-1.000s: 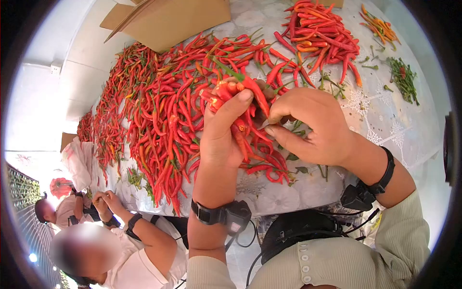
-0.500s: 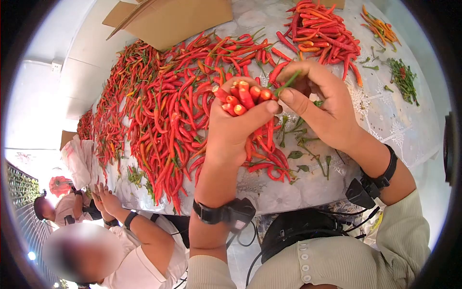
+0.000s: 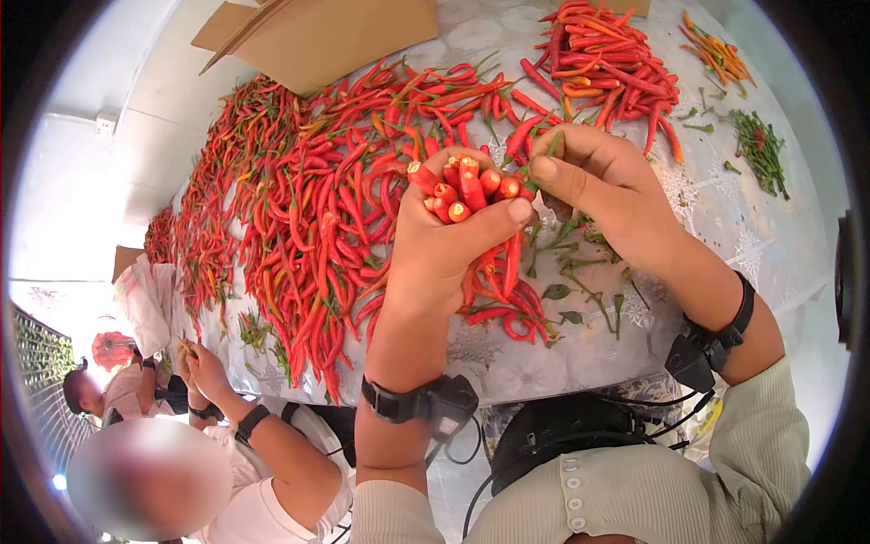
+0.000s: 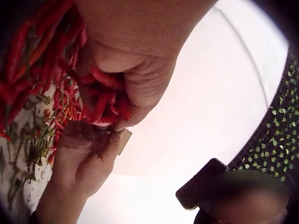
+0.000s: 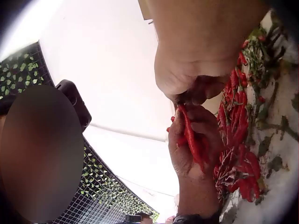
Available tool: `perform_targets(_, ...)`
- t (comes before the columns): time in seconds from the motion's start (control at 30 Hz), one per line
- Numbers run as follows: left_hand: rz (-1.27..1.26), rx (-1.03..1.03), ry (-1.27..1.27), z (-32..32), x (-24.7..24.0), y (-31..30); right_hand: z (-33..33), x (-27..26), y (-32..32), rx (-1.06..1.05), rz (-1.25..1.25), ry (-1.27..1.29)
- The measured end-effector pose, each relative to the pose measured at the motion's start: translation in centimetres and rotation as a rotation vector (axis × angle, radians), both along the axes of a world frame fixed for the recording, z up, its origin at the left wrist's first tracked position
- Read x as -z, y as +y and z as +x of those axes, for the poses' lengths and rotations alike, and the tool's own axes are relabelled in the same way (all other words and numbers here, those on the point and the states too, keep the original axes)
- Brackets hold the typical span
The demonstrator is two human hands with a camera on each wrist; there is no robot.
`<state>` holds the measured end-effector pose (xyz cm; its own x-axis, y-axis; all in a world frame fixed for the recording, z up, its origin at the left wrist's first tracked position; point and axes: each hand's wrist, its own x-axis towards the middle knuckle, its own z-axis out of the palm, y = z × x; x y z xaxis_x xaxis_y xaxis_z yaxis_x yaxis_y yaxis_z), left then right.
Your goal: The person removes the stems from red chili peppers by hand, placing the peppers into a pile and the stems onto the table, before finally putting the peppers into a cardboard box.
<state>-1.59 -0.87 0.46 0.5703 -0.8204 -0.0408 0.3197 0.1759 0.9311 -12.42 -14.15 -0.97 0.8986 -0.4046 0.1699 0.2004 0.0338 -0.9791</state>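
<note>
My left hand [image 3: 439, 249] grips a bunch of red chillies [image 3: 469, 189], their pale, stemless cut-looking ends pointing up and their tips hanging below. Close against the bunch's right side, my right hand [image 3: 603, 195] pinches a green chilli stem [image 3: 555, 142] between thumb and curled fingers. In the left wrist view, red chillies [image 4: 105, 105] show inside the left hand's curled fingers. From the right wrist, a long red chilli [image 5: 190, 135] lies along the left palm, its upper end at the right fingertips.
A broad heap of stemmed chillies [image 3: 317, 208] spreads to the left, beside a cardboard box [image 3: 344, 41]. Chillies without stems form a pile [image 3: 607, 63] at the back right. Plucked green stems [image 3: 759, 150] lie farther right; others lie under the right hand. Another person [image 3: 281, 462] sits at left.
A stemmed chilli lying across the bunch's top has gone down among the others at its right side. My right hand moved from that chilli's tip to the green stem, which it now pinches.
</note>
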Motion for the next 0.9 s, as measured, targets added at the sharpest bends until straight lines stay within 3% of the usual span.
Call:
perform_targets(0.63, -0.023, 0.047, 0.085, 0.1, 0.1, 0.0, 0.2, 0.2, -0.7, -0.139, 0.242, 0.143)
perform_targets(0.9, -0.018, 0.095, 0.114, 0.2, 0.2, 0.0, 0.3, -0.7, 0.4, -0.095, 0.613, 0.175)
